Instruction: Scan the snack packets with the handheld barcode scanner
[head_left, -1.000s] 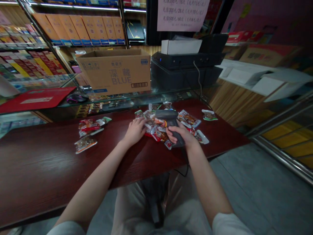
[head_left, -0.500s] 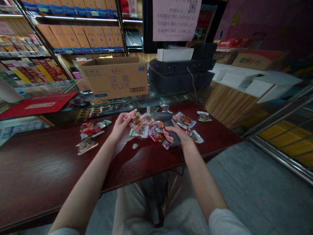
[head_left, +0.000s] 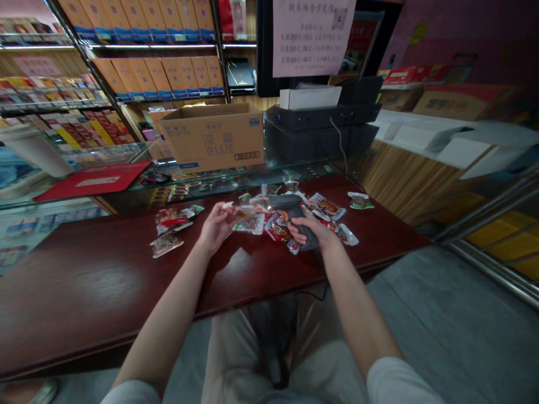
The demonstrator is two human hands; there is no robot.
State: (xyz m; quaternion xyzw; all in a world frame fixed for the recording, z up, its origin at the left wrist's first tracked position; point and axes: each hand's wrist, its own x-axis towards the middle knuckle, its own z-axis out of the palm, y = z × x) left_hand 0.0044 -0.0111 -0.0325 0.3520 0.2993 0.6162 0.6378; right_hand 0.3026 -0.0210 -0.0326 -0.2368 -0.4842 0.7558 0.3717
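My right hand (head_left: 314, 227) is wrapped round the handle of a dark barcode scanner (head_left: 287, 203). Its head points left, and a cable hangs down over the table edge. Left of it, my left hand (head_left: 215, 229) pinches a small snack packet (head_left: 229, 207), partly hidden by my fingers. Beneath and around the scanner lies a loose pile of shiny snack packets (head_left: 278, 229). Several more packets (head_left: 326, 206) lie just beyond my right hand. To the left of my left hand is a small group of packets (head_left: 172, 219).
All this rests on a dark red wooden table (head_left: 105, 280). Behind it, a glass counter carries a cardboard box (head_left: 214, 140), a black cash drawer (head_left: 298, 137), a mouse (head_left: 155, 178) and a red folder (head_left: 101, 180). One packet (head_left: 360, 200) lies apart at the right.
The view has swung slightly left. My left hand has turned, and its packet now shows less behind the fingers. The scanner stays in my right hand, still over the pile.
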